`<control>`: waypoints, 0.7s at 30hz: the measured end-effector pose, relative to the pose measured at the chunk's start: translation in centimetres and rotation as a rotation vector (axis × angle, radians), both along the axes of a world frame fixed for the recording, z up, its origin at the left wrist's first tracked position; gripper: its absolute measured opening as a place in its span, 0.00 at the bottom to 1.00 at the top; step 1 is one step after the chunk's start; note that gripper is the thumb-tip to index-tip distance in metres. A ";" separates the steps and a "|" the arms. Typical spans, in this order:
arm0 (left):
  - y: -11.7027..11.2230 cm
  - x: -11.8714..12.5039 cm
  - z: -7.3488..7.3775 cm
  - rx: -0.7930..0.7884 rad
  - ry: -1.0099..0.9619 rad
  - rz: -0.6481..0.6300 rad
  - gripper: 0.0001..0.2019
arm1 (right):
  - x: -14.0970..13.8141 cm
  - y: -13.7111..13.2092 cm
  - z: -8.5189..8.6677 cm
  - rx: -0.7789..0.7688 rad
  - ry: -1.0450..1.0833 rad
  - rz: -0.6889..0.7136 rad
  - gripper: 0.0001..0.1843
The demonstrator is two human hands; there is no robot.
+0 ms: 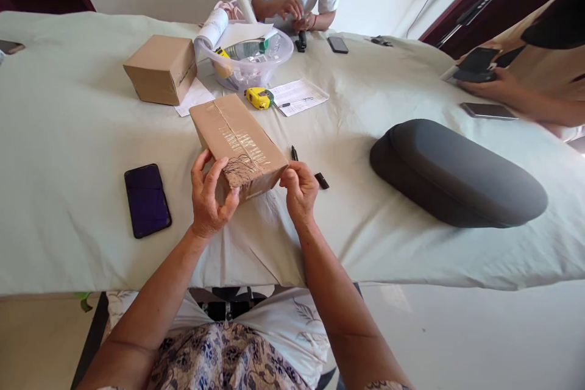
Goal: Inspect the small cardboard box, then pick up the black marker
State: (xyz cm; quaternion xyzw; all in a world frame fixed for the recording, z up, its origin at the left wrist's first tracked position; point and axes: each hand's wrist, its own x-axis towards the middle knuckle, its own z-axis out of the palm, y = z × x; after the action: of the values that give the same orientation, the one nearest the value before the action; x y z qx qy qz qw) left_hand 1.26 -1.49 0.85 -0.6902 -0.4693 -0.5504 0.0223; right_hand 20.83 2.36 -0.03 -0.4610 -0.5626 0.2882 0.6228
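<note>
A brown cardboard box (pixel 249 134) sits on the cloth in front of me, tilted slightly, with black pen scribbles and pale tape marks on its top. My left hand (pixel 210 198) grips the box's near left corner, fingers on the upper edge and thumb at the front. At the near right corner, my right hand (pixel 300 192) is closed in a pinch against the box edge; whether a bit of tape is between the fingertips is hard to see. A black marker (pixel 294 153) lies just beyond the right hand, and its black cap (pixel 322 181) rests to the right.
A phone (pixel 147 200) lies left. Farther back are another cardboard box (pixel 161 70), a plastic basin (pixel 281 52) of items, a yellow tape measure (pixel 259 98) and a paper (pixel 315 94). A dark grey case (pixel 457 173) stands right. Two people sit around the table.
</note>
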 end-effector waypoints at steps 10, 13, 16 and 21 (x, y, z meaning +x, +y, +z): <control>0.2 -0.6 -0.4 -0.148 -0.141 -0.007 0.26 | 0.1 1.1 -1.6 -0.171 -0.069 0.210 0.18; 0.4 -0.7 -0.4 -0.115 -0.193 -0.005 0.25 | 0.4 1.1 -1.8 -0.231 -0.318 0.220 0.10; 0.5 -0.8 -0.4 -0.099 -0.210 0.003 0.25 | 0.6 0.9 -1.9 -0.253 -0.593 0.176 0.03; 0.3 -0.9 -0.2 -0.091 -0.215 0.054 0.25 | 0.6 1.0 -2.3 -0.184 -0.810 0.174 0.05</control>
State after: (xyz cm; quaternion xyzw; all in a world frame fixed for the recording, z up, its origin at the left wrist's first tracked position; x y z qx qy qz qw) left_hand 0.41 -1.14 0.61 -0.6146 -0.5121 -0.5984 -0.0446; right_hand 21.45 3.32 -2.33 -0.5415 -0.7706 0.1840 0.2811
